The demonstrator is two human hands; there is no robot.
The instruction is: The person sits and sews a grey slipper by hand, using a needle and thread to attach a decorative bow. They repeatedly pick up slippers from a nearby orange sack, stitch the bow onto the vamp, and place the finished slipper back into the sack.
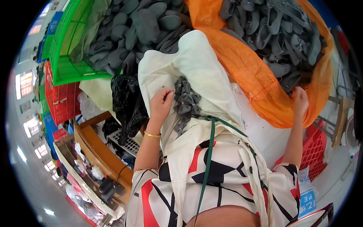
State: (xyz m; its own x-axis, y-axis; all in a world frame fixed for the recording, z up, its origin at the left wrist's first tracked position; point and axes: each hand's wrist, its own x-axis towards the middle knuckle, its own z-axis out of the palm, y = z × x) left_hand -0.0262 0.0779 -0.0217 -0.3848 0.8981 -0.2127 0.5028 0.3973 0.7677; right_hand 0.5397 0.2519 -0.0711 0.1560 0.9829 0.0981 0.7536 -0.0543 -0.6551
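Note:
On my apron-covered lap lies a pile of small grey fabric bows [187, 99]. My left hand [162, 103] is beside this pile, fingers curled in a pinch; whatever is between them is too small to make out. My right hand [301, 100] reaches over the near rim of a large orange woven bag [242, 70]. Its fingers are closed at the end of a grey shoe [290, 81], their tips partly hidden. More grey flat shoes [278, 28] fill the bag, several with bows on them. The cream cloth apron [215, 72] spreads over my knees.
A green plastic crate [70, 41] full of grey shoe pieces [147, 26] stands ahead to the left. Left of my lap are a black plastic bag [126, 98], a red crate [60, 96] and a wooden table [100, 151]. A red basket [315, 149] and fan [351, 130] are at right.

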